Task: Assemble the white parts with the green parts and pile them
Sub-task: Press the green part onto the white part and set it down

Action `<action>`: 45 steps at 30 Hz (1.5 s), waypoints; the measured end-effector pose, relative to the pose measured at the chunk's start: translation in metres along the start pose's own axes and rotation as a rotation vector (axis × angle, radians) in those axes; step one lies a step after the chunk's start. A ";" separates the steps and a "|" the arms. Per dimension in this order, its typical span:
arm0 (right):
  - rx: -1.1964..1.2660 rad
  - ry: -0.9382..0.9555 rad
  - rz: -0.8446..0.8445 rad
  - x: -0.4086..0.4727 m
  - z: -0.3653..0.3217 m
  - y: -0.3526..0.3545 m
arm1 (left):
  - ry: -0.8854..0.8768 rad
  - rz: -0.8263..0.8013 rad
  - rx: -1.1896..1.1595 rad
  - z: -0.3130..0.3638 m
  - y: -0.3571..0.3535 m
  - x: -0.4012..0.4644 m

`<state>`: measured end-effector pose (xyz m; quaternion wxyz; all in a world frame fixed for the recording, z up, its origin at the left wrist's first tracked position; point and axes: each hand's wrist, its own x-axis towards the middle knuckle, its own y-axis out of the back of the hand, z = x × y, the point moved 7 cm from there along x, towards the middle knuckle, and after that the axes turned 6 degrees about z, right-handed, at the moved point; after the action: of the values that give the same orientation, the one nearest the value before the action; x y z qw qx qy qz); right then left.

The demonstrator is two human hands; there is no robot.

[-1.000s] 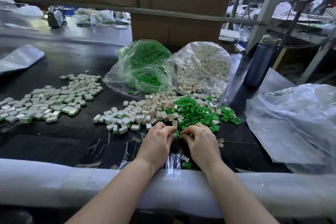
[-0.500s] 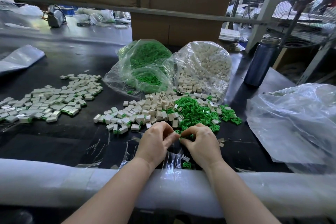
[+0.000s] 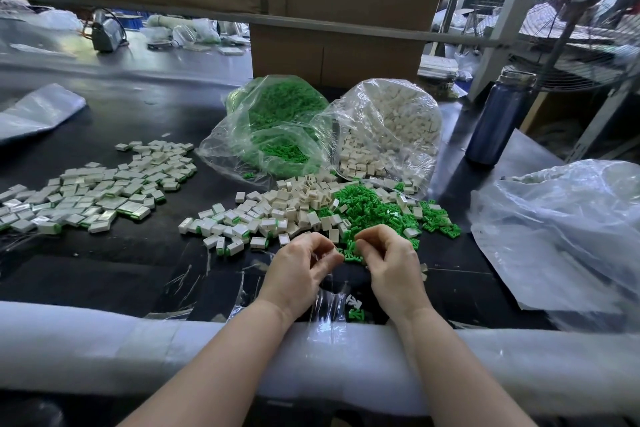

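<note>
Left hand [image 3: 300, 269] and right hand [image 3: 389, 258] curled at the near edge of the green parts [image 3: 372, 208]; pinched contents hidden behind fingers, perhaps one small piece each. White parts [image 3: 294, 199] heaped just left of the green, on the counter [image 3: 131, 274].

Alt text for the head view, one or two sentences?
Two bare hands, left hand and right hand, work with curled fingers at the near edge of loose green parts and white parts on a black table; assembled pieces lie left.
</note>
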<state>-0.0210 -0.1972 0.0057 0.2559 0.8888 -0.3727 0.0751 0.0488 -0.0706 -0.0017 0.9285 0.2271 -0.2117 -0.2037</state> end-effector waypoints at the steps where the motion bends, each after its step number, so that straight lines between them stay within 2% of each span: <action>1: 0.074 -0.022 -0.010 0.000 0.000 0.000 | 0.003 0.004 -0.008 0.000 0.000 0.000; 4: 0.214 -0.075 -0.040 0.000 0.001 0.000 | 0.005 0.022 -0.036 0.001 0.001 0.000; 8: 0.262 -0.103 -0.064 -0.001 0.001 -0.002 | 0.018 0.021 -0.071 0.001 0.002 0.000; 20: 0.288 -0.117 -0.098 -0.002 0.001 -0.004 | 0.019 0.001 -0.098 0.001 0.001 0.001; 27: 0.347 -0.100 -0.118 -0.002 -0.002 -0.003 | 0.162 -0.049 -0.267 -0.007 -0.005 0.000; 45: 0.284 -0.093 -0.169 -0.003 -0.001 -0.007 | 0.176 -0.115 -0.386 -0.003 -0.004 -0.001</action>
<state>-0.0180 -0.1907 0.0033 0.1157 0.9467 -0.2938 0.0640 0.0483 -0.0721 -0.0066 0.9565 0.0738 -0.0734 -0.2724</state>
